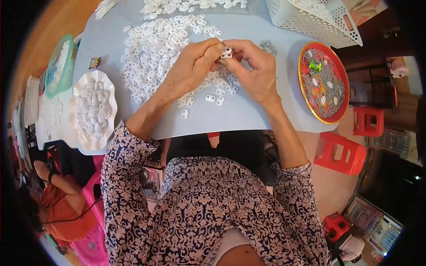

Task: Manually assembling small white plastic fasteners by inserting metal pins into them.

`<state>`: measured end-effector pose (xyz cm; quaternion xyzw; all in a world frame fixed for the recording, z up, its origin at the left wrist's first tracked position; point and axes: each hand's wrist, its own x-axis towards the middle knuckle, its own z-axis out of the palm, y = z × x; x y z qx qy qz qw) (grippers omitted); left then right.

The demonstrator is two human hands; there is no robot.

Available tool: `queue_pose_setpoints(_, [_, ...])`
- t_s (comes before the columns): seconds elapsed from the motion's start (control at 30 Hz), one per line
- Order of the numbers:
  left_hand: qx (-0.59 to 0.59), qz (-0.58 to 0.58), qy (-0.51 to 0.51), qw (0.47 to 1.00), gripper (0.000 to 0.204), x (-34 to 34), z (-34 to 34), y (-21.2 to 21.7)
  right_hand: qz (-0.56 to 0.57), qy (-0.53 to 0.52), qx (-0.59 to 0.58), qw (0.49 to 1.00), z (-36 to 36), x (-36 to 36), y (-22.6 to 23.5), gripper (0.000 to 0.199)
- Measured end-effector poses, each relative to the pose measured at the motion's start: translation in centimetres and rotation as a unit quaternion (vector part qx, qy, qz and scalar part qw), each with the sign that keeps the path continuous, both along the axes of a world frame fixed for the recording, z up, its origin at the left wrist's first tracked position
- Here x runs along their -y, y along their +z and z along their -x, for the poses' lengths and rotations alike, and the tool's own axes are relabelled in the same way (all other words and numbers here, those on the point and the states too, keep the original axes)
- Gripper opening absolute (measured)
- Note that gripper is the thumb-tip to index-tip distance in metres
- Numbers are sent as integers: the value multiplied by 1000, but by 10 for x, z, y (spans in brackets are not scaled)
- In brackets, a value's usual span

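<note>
Over the pile, my left hand [193, 64] and my right hand [257, 68] meet, with fingertips closed on a small white plastic piece [226, 53] with dark round holes. Part of it is hidden by the fingers, and I cannot make out whether anything else is pinched there. Around and beyond the hands spreads a heap of similar white plastic pieces [151, 55]. Several loose pieces [210, 97] lie on the near side, one [184, 114] close to the table's near edge. A few small grey parts [268, 46] rest just past my right hand.
The grey-blue table [213, 122] bears a scalloped white dish [113, 106] of white pieces at left and a red round tray [344, 91] of thin grey parts at right. White [301, 29] and green [73, 49] baskets flank it. Red stools [348, 153] and a person in orange [73, 217] are nearby.
</note>
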<state>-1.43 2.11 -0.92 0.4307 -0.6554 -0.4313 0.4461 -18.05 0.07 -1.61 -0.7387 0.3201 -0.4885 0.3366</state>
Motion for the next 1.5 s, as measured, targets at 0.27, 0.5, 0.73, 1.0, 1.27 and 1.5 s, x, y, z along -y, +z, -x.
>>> queue_pose_setpoints(0.27, [22, 4, 8, 1000, 32, -1, 3, -4, 21, -15, -42, 999, 1, -4, 5, 22])
queue_pose_setpoints(0.5, [15, -6, 1, 1000, 32, -4, 4, -4, 15, 3, -63, 998, 5, -3, 4, 20])
queue_pose_setpoints(0.73, [26, -17, 0, 1000, 33, -4, 5, 0, 31, 1, -60, 998, 4, -3, 5, 20])
queue_pose_setpoints(1.0, [31, -52, -6, 998, 33, -5, 5, 6, 50, -9, -70, 996, 5, -4, 12, 18])
queue_pose_setpoints(1.27, [-5, 15, 40, 999, 29, -4, 9, 4, -108, 51, 104, 987, 0, -5, 8, 18])
queue_pose_setpoints(1.5, [19, 41, 60, 997, 26, -8, 10, 7, -149, 87, 155, 973, 1, -1, -1, 23])
